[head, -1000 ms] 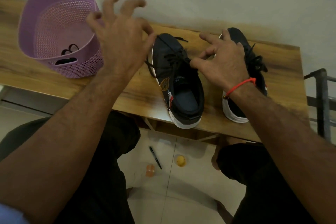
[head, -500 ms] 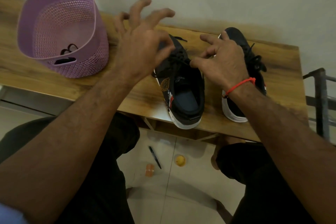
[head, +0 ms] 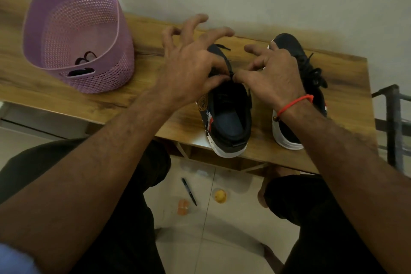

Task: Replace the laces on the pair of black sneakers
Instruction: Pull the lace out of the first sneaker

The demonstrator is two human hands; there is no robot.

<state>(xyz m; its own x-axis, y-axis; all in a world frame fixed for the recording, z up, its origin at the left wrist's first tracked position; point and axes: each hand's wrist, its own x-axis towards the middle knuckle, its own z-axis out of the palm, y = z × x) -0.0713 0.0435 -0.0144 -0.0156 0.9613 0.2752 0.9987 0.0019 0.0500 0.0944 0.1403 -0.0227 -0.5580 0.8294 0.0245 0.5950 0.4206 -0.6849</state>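
Two black sneakers with white soles stand on the wooden table (head: 111,104). Over the left sneaker (head: 229,122), my left hand (head: 191,66) and my right hand (head: 273,73) meet above the tongue. Each pinches the black lace (head: 230,66) between thumb and forefinger, with the other fingers spread. One lace end lies past the toe. The right sneaker (head: 311,73) is laced with a black lace and is partly hidden behind my right wrist, which wears a red thread.
A purple perforated basket (head: 77,35) stands at the table's left with dark laces in its bottom. The wall runs close behind the table. A dark metal frame (head: 393,122) is at the right. On the floor below lie a pen (head: 189,191) and small orange items.
My left hand has moved right from in front of the basket and come down onto the left sneaker's lace. My right hand stayed over the sneaker and now pinches the lace beside it.
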